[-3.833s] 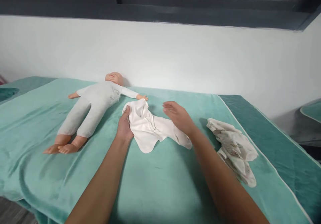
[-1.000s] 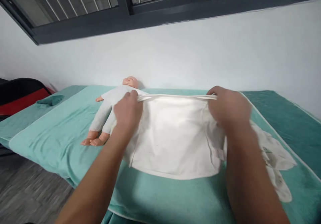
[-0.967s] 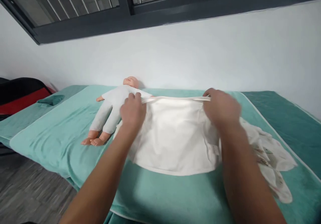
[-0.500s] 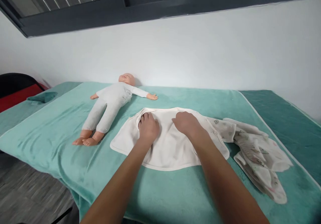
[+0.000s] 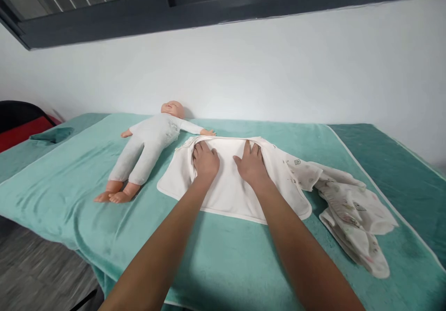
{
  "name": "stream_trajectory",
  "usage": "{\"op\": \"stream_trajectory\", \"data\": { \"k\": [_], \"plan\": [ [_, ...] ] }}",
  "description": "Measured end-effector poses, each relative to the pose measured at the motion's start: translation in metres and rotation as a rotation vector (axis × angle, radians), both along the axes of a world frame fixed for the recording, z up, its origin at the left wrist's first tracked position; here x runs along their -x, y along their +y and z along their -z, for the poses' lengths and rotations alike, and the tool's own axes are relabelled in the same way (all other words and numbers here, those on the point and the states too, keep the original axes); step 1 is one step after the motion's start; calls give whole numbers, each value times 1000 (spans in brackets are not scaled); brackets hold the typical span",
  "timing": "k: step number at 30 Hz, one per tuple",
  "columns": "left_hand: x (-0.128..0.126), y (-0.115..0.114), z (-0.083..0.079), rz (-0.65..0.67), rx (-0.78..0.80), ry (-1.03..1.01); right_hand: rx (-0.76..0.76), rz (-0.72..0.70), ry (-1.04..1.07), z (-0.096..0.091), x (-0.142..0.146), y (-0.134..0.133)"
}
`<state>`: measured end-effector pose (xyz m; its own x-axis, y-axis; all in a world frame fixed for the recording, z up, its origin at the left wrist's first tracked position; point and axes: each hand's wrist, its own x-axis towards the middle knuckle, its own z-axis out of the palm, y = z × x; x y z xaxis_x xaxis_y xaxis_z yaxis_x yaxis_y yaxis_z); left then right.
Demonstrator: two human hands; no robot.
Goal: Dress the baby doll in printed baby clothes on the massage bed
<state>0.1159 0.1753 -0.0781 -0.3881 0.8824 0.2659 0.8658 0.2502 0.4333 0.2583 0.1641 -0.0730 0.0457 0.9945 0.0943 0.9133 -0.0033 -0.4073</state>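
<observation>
A white baby shirt (image 5: pixel 226 195) lies spread out, its inner side facing up, on the green cloth in front of me. My left hand (image 5: pixel 206 162) rests on its left half, fingers stretched out and tips at the turned-over fabric. On the right half lies my right hand (image 5: pixel 252 166), open, with thumb and fingers apart and the outer fingertips partly hidden by the fold of the shirt. A printed sleeve (image 5: pixel 302 174) sticks out to the right. Left of the shirt, a baby doll (image 5: pixel 153 136) in white lies on its back, one hand near the shirt's upper edge.
Crumpled printed baby clothes (image 5: pixel 355 213) lie to the right, beside the sleeve. The green cloth (image 5: pixel 69 195) covers the table up to the white wall (image 5: pixel 244 74). A dark window frame (image 5: pixel 209 4) runs above. A black and red chair (image 5: pixel 24 125) stands at far left.
The shirt's upper edge has moved away from me, towards the wall, and lies straighter. My right hand has opened from a closed shape and reached forward; my left hand has gone slightly forward.
</observation>
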Motion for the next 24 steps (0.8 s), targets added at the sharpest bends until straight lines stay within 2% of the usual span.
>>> {"op": "stream_trajectory", "data": {
  "k": [6,11,15,20,24],
  "plan": [
    [9,15,13,62,63,93,39,-17,-41,2,-6,9],
    [12,21,21,133,137,86,113,-19,-127,7,-7,14],
    [11,20,20,129,98,80,93,-3,-163,9,-3,15],
    [8,16,17,147,-55,109,9,61,-167,10,1,14],
    [10,18,18,153,-1,73,11,73,-148,10,2,14]
  ]
}}
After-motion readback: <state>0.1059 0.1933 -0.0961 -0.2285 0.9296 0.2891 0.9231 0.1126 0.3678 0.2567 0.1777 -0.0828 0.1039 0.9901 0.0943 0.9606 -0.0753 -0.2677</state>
